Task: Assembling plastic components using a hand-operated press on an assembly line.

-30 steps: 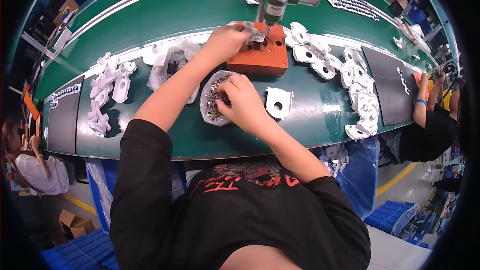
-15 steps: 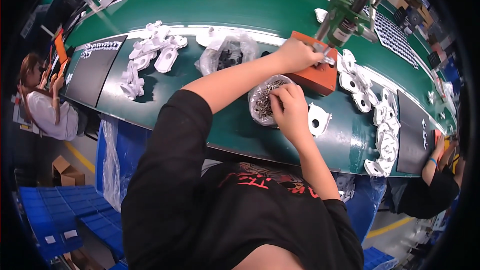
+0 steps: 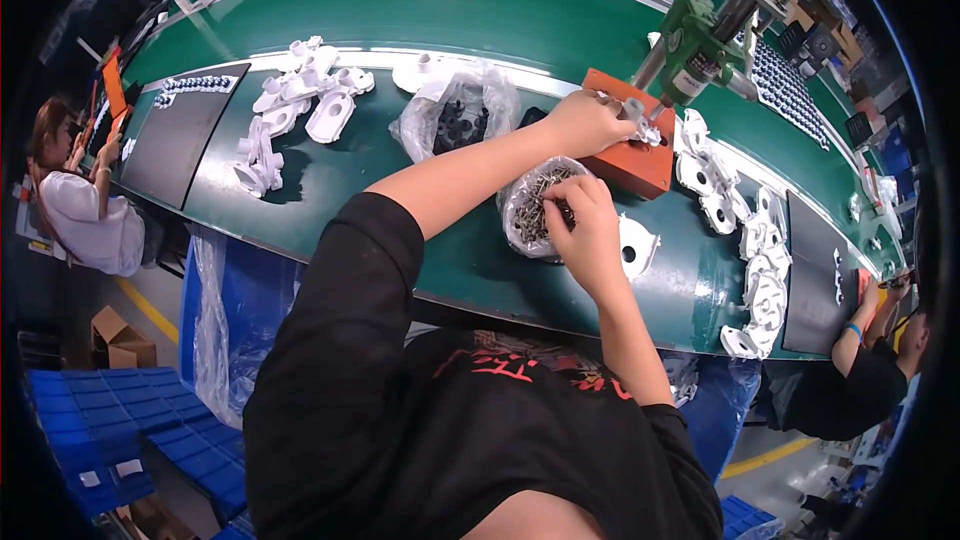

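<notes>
Since a second ago your view has swung, so the table and everything on it sit farther right in the frame, while both your hands stay at the same two spots. Nearest you, below the table edge, blue bins (image 3: 100, 415) fill the lower left, with a cardboard box (image 3: 128, 345) just above them. On the green table (image 3: 465, 275), your right hand (image 3: 588, 228) reaches over a clear bag (image 3: 508, 230) of metal screws (image 3: 533, 208), right of centre. Its thumb and fingers bend in among the screws; you cannot tell from here whether they pinch one. Just right of that hand lies a white plate (image 3: 643, 239) with a round hole. Farther up, your left hand (image 3: 588, 125) is closed on a pale part (image 3: 648, 130), which is at the orange block (image 3: 640, 177), right of centre in the upper half. Another clear bag (image 3: 412, 128), holding black parts (image 3: 460, 128), sits left of that block. White pieces (image 3: 330, 117) lie in a heap at upper left, and more white pieces (image 3: 765, 292) run down the right side. Beyond your left hand, the green press (image 3: 692, 52) stands over the block. Farther off, a sheet of small parts (image 3: 790, 95) lies at upper right.
</notes>
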Action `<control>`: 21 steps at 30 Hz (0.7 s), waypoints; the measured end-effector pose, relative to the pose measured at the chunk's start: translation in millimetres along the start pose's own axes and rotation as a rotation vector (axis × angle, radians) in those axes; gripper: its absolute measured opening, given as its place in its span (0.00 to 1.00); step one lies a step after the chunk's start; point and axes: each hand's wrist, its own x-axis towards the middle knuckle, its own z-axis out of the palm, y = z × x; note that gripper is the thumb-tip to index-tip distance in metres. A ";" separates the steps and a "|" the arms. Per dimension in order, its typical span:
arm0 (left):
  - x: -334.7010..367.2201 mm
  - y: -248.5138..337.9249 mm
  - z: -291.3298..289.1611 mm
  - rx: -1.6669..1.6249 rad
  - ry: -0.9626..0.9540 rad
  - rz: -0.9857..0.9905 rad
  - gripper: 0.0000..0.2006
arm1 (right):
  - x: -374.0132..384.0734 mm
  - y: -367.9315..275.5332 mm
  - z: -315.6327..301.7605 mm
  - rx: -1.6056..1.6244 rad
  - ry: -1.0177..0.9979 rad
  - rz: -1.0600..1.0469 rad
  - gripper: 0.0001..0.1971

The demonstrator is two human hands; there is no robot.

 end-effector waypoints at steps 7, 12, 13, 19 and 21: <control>-11.6 -15.5 9.6 -0.206 0.017 0.015 0.08 | 3.5 -0.9 -4.3 0.038 -0.064 0.014 0.07; -29.4 -18.0 -10.5 -0.116 0.212 0.033 0.13 | 4.1 -1.9 -1.1 0.033 -0.032 0.028 0.06; -33.9 -17.1 -25.7 -0.313 0.121 -0.113 0.14 | 3.6 -1.0 -0.4 0.041 -0.024 0.050 0.05; -118.4 -61.3 -85.8 -0.094 -0.128 -0.548 0.13 | 6.5 -2.1 2.1 0.022 0.000 0.037 0.05; -144.9 -62.3 -102.4 -0.005 -0.181 -0.614 0.12 | 7.4 -3.4 2.4 0.039 -0.007 0.054 0.04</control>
